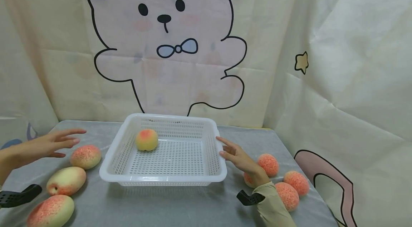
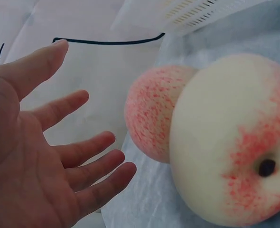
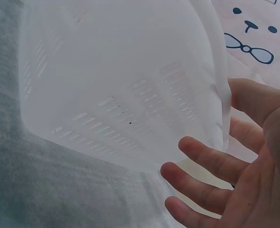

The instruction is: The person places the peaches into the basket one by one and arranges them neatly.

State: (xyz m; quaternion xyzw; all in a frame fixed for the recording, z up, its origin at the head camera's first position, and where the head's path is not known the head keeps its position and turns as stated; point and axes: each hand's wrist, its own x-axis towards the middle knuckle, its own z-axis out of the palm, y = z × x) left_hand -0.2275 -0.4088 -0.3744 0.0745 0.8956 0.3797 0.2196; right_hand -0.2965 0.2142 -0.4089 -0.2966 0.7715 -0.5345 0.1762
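A white perforated plastic basket (image 1: pixel 165 180) stands mid-table with one yellow-orange peach (image 1: pixel 146 139) inside, toward the left. My right hand (image 1: pixel 239 157) touches the basket's right rim with thumb and index finger; the other fingers spread loosely in the right wrist view. On the left, my left hand (image 1: pixel 48 146) hovers with fingers extended and holds nothing. Just below and right of it lies a red-speckled peach (image 1: pixel 85 157). A pale peach (image 1: pixel 66 181) and another blushed peach (image 1: pixel 50 211) lie nearer the front, close together.
Several round, coral-speckled fruits, one of them this fruit (image 1: pixel 268 164), lie at the right around my right forearm; one is partly hidden by it. A grey cloth (image 1: pixel 154 207) covers the table. Behind hangs a curtain (image 1: pixel 267 12) with a cartoon bear.
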